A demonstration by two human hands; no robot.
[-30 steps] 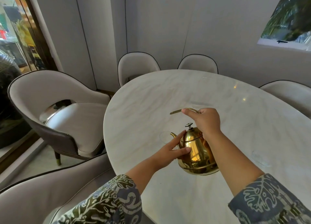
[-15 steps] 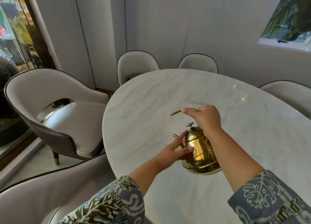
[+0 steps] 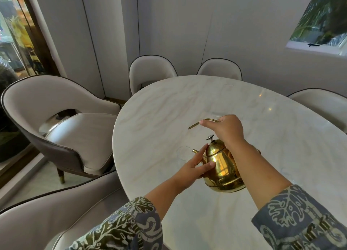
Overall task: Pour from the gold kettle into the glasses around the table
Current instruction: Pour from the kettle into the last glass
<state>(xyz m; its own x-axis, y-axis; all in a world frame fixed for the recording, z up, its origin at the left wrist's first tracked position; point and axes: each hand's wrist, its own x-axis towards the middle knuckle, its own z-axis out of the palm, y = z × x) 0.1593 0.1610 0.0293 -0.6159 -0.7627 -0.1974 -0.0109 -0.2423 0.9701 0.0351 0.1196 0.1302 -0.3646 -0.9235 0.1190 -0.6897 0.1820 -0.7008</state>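
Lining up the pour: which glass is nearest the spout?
The clear glass just left of the kettle spout; the others stand farther across the table.

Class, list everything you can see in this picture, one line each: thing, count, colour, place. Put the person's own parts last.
Gold kettle: one, shiny gold, held tilted above the table, spout toward the near glass.
Glasses: at least one, clear; near glass by the spout; others too faint to count.
Table: one, white marble, centre.
Chairs: five in view, cream with dark edging, around the table; nearest full one at left.
Window: one, upper right, greenery outside.
Left hand: flat against the kettle's side.
Right hand: grip closed on the kettle's handle.
Sleeves: two, blue-grey patterned, bottom edge.
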